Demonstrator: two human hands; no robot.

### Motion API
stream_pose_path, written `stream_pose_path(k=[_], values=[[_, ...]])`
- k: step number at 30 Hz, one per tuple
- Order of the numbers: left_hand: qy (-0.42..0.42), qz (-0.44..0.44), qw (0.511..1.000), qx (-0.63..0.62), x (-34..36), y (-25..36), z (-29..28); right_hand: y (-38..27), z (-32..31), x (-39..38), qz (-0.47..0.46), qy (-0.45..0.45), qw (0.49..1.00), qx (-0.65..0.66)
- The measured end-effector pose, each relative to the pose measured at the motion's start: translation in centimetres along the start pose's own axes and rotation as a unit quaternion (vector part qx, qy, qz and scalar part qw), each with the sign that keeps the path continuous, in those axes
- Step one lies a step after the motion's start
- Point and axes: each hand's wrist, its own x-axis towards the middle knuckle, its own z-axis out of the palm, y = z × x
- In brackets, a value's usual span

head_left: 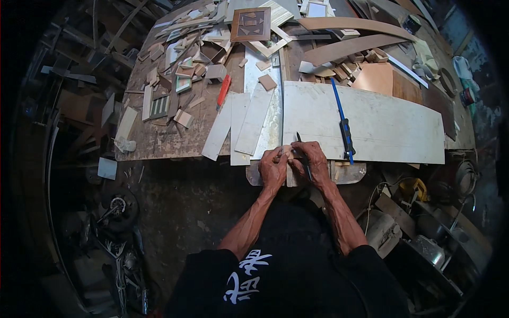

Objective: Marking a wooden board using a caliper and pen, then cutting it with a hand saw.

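At the bench's near edge, my left hand is closed on a small light wooden piece, pinching it from the left. My right hand grips a thin dark pencil-like tool, whose ends stick out above and below the fingers. The right fingertips also meet the wooden piece. Fingers cover much of it, so its full shape is hidden. Just right of my hands, a long blue tool with a dark handle lies across a large whitish panel.
Pale board strips lie left of my hands, near a red utility knife. Wood offcuts crowd the bench's left. Farther back are a brown framed panel and curved wooden strips. Machinery stands at lower right.
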Motion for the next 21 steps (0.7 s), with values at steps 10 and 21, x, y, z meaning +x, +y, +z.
stream_pose_path(k=[10, 21], values=[[-0.026, -0.015, 1.0, 0.006, 0.2, 0.6, -0.5, -0.2, 0.4, -0.1, 0.026, 0.0, 0.999, 0.019], [-0.013, -0.053, 0.998, -0.012, 1.0, -0.4, 0.4, -0.9, 0.3, -0.7, 0.004, 0.088, 0.995, 0.036]])
